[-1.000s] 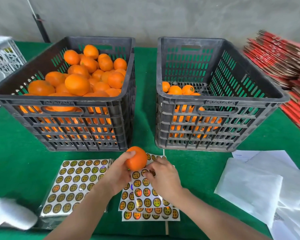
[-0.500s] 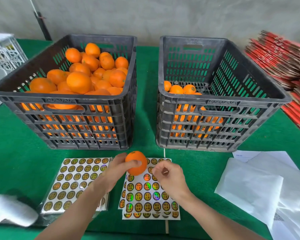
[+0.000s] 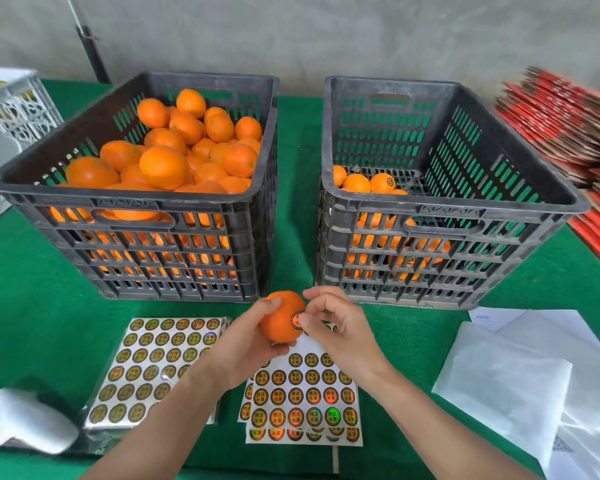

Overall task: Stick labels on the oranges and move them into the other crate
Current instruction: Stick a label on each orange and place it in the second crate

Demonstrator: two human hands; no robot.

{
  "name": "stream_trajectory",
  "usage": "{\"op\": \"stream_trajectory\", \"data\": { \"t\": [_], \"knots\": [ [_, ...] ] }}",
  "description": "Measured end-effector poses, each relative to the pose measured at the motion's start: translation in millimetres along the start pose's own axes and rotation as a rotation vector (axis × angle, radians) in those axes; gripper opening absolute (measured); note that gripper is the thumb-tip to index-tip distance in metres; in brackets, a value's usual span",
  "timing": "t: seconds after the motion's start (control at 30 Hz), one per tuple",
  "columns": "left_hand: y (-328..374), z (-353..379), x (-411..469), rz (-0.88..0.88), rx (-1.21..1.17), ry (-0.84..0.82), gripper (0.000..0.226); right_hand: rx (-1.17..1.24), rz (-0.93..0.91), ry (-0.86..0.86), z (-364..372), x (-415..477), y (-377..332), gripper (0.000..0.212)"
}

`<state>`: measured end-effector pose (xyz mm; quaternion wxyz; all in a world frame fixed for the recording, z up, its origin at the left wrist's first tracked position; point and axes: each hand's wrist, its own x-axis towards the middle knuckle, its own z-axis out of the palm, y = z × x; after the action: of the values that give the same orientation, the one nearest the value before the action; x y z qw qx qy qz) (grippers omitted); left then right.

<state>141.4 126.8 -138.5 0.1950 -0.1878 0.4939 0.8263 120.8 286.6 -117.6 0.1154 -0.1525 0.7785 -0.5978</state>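
At lower centre the left hand (image 3: 246, 344) clasps the orange (image 3: 278, 318) steady so the right hand (image 3: 340, 329), fingers curled, can seat the label (image 3: 296, 320); pinching or merely pressing, unclear.

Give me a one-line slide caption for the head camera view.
Left hand holds an orange while the right hand presses a round label onto it above the sticker sheets.
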Motion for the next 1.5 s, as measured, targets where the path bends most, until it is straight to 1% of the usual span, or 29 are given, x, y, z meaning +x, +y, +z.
{"op": "stream_trajectory", "data": {
  "t": [0.17,0.27,0.37,0.4,0.47,0.5,0.6,0.67,0.7,0.77,0.8,0.83,0.87,0.93,0.97,1.0,1.03,1.1,1.13,1.17,1.2,1.27,1.3,1.33,1.4,1.43,1.5],
  "knots": [
    [-2,5,4,0.013,-0.006,-0.021,0.056,-0.186,-0.029,0.025,6,1,-1,0.019],
    [-2,7,4,0.035,0.014,-0.003,0.053,-0.294,-0.069,0.095,9,-1,-1,0.02],
    [-2,7,4,0.067,0.036,0.029,0.052,-0.335,-0.076,0.151,10,-1,-3,0.02],
    [-2,6,4,0.073,0.043,0.039,0.05,-0.335,-0.042,0.156,10,-1,-4,0.025],
    [1,6,2,0.08,0.06,0.053,0.048,-0.3,0.066,0.147,6,1,-6,0.044],
    [2,6,1,0.083,0.069,0.052,0.048,-0.274,0.091,0.136,4,2,-6,0.049],
    [5,11,-1,0.089,0.076,0.0,0.051,-0.232,0.015,0.055,2,-3,-10,0.048],
    [11,20,-4,0.115,0.059,-0.044,0.056,-0.294,-0.056,-0.007,2,-6,-15,0.063],
    [16,26,-7,0.132,0.07,-0.063,0.059,-0.341,-0.104,-0.012,1,-7,-19,0.07],
    [31,42,-12,0.182,0.124,-0.106,0.062,-0.387,-0.226,0.052,-5,-4,-34,0.072],
    [41,52,-14,0.239,0.171,-0.117,0.059,-0.382,-0.3,0.112,-11,0,-42,0.071],
    [51,61,-14,0.341,0.241,-0.102,0.053,-0.37,-0.38,0.182,-18,6,-51,0.07],
    [63,70,-13,0.497,0.334,-0.062,0.044,-0.361,-0.464,0.264,-29,14,-61,0.069],
    [91,89,-8,0.887,0.559,0.043,0.027,-0.396,-0.584,0.431,-58,36,-84,0.066],
    [105,98,-2,1.048,0.716,0.082,0.026,-0.44,-0.592,0.492,-75,51,-96,0.067],
    [118,106,6,1.153,0.897,0.121,0.029,-0.488,-0.56,0.531,-94,67,-106,0.069],
    [128,113,16,1.185,1.055,0.149,0.031,-0.54,-0.49,0.543,-113,86,-113,0.071],
    [141,123,37,1.115,1.24,0.17,0.03,-0.681,-0.261,0.492,-149,127,-118,0.071],
    [143,125,46,1.063,1.299,0.163,0.028,-0.789,-0.132,0.422,-165,147,-114,0.07],
    [142,125,53,1.015,1.348,0.157,0.026,-0.932,-0.008,0.316,-179,164,-107,0.068],
    [140,124,59,0.981,1.387,0.153,0.024,-1.092,0.103,0.176,-190,179,-98,0.066],
    [134,119,64,0.985,1.404,0.154,0.023,-1.375,0.283,-0.141,-202,198,-78,0.062],
    [132,117,65,0.993,1.395,0.159,0.022,-1.474,0.358,-0.266,-207,204,-67,0.057],
    [132,116,66,1.0,1.388,0.162,0.022,-1.546,0.419,-0.36,-210,209,-56,0.048],
    [134,116,67,1.018,1.395,0.157,0.021,-1.671,0.471,-0.473,-211,212,-44,0.031],
    [135,116,67,1.02,1.406,0.151,0.022,-1.705,0.48,-0.503,-210,212,-41,0.032],
    [135,116,68,1.021,1.428,0.149,0.023,-1.701,0.522,-0.539,-207,212,-40,0.042]
  ]
}}
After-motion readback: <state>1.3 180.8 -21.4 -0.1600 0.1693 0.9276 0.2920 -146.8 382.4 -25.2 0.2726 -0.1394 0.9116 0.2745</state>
